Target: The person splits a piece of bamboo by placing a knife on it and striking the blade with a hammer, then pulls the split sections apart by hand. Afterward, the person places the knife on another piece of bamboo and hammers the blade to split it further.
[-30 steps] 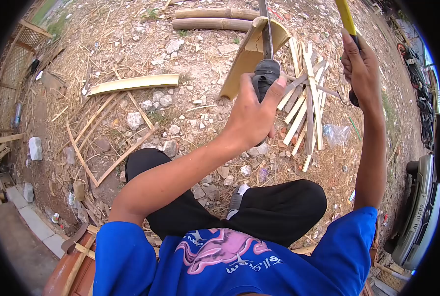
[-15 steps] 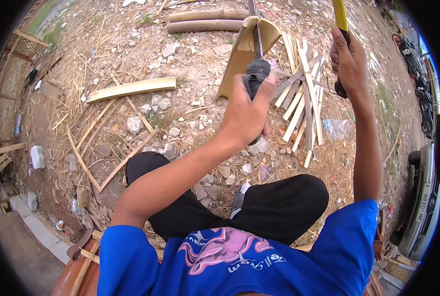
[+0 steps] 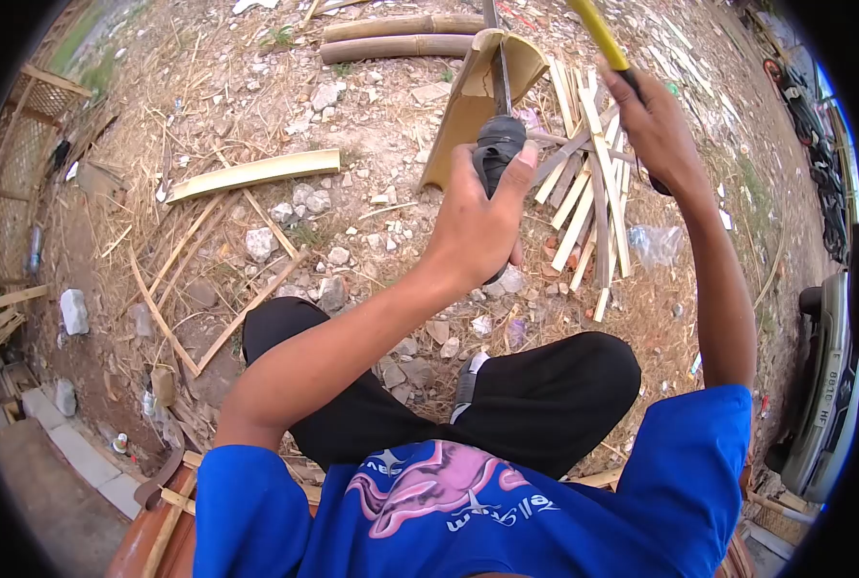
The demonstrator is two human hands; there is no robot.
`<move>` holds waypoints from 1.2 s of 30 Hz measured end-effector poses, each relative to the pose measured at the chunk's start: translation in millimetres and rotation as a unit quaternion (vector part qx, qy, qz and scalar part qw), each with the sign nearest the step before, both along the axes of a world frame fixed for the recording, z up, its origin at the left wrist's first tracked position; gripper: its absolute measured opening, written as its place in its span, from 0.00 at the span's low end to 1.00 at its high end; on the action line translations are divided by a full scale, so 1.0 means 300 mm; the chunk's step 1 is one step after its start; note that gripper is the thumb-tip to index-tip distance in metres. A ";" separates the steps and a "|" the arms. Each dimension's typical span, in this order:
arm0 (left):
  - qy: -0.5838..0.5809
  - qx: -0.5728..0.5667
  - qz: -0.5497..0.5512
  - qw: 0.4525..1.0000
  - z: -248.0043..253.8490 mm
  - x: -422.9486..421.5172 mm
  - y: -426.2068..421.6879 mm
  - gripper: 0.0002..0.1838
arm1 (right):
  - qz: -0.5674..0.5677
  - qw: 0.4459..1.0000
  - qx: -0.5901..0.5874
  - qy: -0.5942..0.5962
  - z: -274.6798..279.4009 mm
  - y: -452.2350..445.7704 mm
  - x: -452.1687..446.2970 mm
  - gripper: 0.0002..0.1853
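- Outdoor ground (image 3: 83, 241): dirt, stones and dry straw.
- Left hand (image 3: 482, 217): fingers closed around the black-wrapped handle (image 3: 500, 149) of a knife; blade (image 3: 502, 82) at the upper end of a curved bamboo section (image 3: 456, 125), which stands tilted.
- Right hand (image 3: 656, 130): fingers wrapped around the black grip of a yellow tool (image 3: 599, 35), raised above the bamboo strips (image 3: 588, 193), crisscrossed right of the section.
- Two bamboo poles (image 3: 401, 46): side by side, beyond the section.
- Split bamboo length (image 3: 256, 174): lying left.
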State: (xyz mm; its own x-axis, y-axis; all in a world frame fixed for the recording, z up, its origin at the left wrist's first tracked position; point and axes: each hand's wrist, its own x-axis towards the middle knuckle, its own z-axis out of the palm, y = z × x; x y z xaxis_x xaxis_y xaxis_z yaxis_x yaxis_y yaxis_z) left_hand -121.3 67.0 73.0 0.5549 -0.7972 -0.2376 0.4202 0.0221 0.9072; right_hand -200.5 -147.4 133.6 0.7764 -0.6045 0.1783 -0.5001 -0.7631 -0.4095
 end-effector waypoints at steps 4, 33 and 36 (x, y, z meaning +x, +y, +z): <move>-0.008 0.002 0.003 1.000 -0.012 0.025 0.003 0.26 | -0.028 0.998 0.062 0.005 -0.037 -0.045 -0.010 0.26; -0.048 0.001 -0.010 0.999 -0.084 0.014 -0.018 0.25 | 0.019 0.948 0.229 -0.220 0.083 -0.101 -0.013 0.21; -0.048 -0.001 -0.003 0.999 -0.078 -0.005 -0.020 0.25 | 0.009 0.990 0.092 -0.111 -0.051 -0.048 0.003 0.22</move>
